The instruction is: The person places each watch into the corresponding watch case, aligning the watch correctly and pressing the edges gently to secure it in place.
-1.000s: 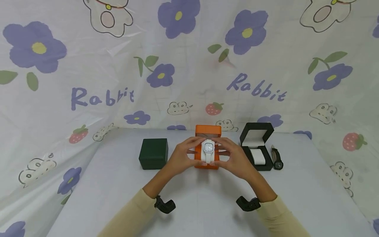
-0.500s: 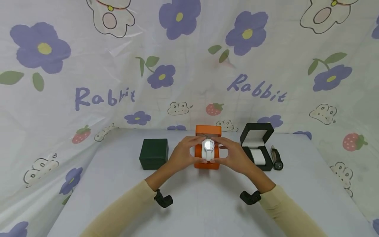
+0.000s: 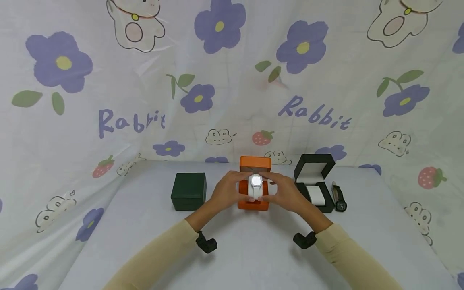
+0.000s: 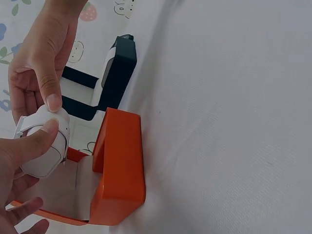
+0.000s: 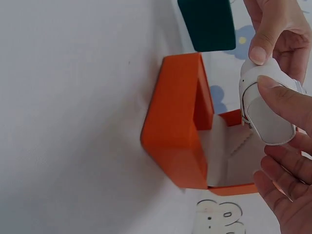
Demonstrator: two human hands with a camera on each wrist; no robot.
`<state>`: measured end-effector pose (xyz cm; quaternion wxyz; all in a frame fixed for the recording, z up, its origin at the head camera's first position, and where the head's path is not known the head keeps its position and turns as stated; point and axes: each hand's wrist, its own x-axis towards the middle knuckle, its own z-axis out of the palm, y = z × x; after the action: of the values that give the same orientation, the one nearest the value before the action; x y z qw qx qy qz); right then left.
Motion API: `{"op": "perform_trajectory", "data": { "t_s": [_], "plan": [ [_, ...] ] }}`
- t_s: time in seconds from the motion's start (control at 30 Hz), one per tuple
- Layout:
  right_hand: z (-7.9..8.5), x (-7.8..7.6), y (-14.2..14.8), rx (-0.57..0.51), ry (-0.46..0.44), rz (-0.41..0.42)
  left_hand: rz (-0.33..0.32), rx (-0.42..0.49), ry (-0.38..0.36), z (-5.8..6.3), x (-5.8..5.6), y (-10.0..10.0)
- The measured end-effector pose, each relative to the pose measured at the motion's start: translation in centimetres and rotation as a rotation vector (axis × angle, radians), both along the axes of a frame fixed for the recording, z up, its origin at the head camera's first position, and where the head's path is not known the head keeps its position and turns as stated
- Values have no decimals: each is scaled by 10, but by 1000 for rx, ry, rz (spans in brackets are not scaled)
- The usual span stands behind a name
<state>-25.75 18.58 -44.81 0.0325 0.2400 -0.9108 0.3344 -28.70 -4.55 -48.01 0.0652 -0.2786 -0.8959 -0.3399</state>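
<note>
Both hands pinch a white wristwatch [image 3: 255,182] wrapped round a white cushion [image 4: 45,161]. My left hand [image 3: 228,190] has it from the left, and my right hand [image 3: 286,191] from the right. In each wrist view the two thumbs press on the watch strap and cushion. Bright glare covers the watch dial in the head view. Directly below the watch stands an orange watch box [image 3: 255,206] with its lid up. Both wrist views show the watch held above the box's opening, apart from its walls.
A closed dark green box [image 3: 188,191] stands left of the orange one. To the right is an open black watch box [image 3: 328,201] with a white cushion [image 3: 315,195]. Beside it lies a dark-strapped watch [image 3: 340,199]. A patterned cloth [image 3: 235,100] hangs behind the table.
Both hands keep their pinch on the watch, which tilts slightly so that glare now whitens its dial. The head view has shifted a little. The boxes stay put.
</note>
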Motion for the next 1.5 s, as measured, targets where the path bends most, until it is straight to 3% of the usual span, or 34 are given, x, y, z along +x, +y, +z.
{"op": "perform_trajectory", "data": {
  "t_s": [0.43, 0.9, 1.5],
  "plan": [
    [-22, -19, 1, -5, -108, -12, 25, 0, -89, -16, -12, 8],
    [-34, -29, -2, 16, -178, -6, 67, -41, -176, -22, -13, 11],
    [-40, -29, -6, 83, -148, -40, 52, -53, -166, -36, -21, 11]
  ]
}}
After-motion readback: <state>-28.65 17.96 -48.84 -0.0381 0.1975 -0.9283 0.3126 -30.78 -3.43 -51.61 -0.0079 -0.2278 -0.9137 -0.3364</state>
